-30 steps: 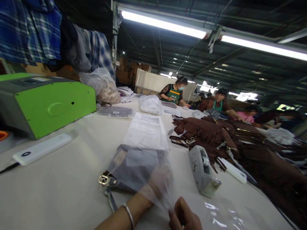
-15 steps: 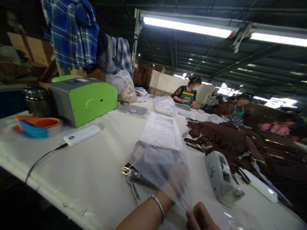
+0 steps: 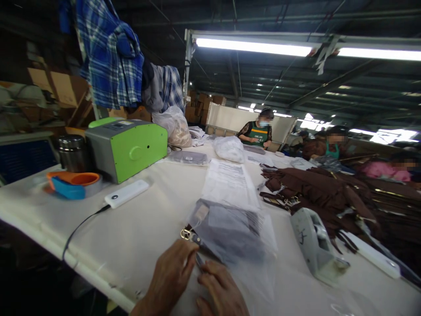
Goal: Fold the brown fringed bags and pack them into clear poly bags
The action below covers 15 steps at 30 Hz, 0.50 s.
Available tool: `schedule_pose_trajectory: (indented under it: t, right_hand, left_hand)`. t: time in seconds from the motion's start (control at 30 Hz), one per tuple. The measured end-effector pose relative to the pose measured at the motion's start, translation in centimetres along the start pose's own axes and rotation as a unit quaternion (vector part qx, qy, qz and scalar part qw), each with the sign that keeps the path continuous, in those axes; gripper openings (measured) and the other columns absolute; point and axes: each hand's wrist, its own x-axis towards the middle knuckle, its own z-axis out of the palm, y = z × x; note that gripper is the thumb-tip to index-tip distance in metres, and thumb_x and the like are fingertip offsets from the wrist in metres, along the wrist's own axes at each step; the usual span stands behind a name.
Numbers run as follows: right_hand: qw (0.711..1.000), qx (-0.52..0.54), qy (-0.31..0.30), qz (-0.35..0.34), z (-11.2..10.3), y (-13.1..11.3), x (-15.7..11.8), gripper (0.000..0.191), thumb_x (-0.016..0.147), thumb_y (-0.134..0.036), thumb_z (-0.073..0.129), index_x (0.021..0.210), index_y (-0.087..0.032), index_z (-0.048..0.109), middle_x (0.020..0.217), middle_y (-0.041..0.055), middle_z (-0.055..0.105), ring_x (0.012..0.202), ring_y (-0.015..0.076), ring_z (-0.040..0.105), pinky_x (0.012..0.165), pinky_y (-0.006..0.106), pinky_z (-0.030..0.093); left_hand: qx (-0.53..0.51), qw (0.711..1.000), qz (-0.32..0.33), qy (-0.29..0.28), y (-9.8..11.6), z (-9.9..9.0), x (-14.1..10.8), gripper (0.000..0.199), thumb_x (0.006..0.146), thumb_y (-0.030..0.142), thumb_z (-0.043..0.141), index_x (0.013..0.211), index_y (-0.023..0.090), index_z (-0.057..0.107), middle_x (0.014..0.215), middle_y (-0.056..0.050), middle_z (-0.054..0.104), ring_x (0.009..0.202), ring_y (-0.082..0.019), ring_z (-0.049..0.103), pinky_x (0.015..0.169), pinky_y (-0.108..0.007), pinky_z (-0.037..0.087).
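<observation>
A dark item in a clear plastic bag (image 3: 230, 228) lies on the white table, with a strap and gold metal ring (image 3: 186, 234) sticking out at its left edge. My left hand (image 3: 173, 272) is closed on the strap just below the ring, fingertips pressed together. Right beside it, my right hand (image 3: 222, 285) has its fingers curled at the strap's lower end, near the bag's opening. The strap is mostly hidden between the two hands.
A tape dispenser (image 3: 315, 245) stands on the right, before brown bags (image 3: 305, 188). Printed sheets (image 3: 226, 180) lie behind the bagged item. On the left are a green machine (image 3: 138, 149), a white power bank (image 3: 126, 193) and a tape roll (image 3: 85, 179). People sit across the table.
My left hand has come out of the plastic bag and moved left to the strap. My right hand has let go of the bag's edge and moved left beside it. The view has shifted slightly.
</observation>
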Motion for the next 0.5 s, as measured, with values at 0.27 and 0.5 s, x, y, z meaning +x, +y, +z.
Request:
schedule_pose_trajectory:
  t: [0.27, 0.5]
  right_hand:
    - [0.974, -0.22, 0.049, -0.023, 3.3, -0.6, 8.6, 0.062, 0.079, -0.018, 0.056, 0.14, -0.02, 0.045, 0.148, 0.007, 0.042, 0.136, 0.0308, 0.037, 0.11, 0.047, 0.034]
    - [0.958, -0.27, 0.069, -0.074, 5.0, 0.2, 7.9, 0.052, 0.085, -0.007, 0.043, 0.134, -0.024, 0.052, 0.13, 0.0073, 0.061, 0.11, 0.0283, 0.059, 0.094, 0.044, 0.045]
  left_hand:
    - [0.057, 0.968, -0.227, -0.092, -5.6, 0.8, 7.3, 0.023, 0.088, 0.023, 0.048, 0.107, 0.02, 0.06, 0.106, -0.005, 0.068, 0.102, -0.02, 0.06, 0.09, -0.031, 0.044]
    - [0.005, 0.953, -0.274, -0.128, -6.7, 1.7, 8.5, 0.02, 0.089, 0.018, 0.04, 0.087, 0.022, 0.059, 0.082, -0.001, 0.07, 0.078, -0.015, 0.065, 0.07, -0.023, 0.043]
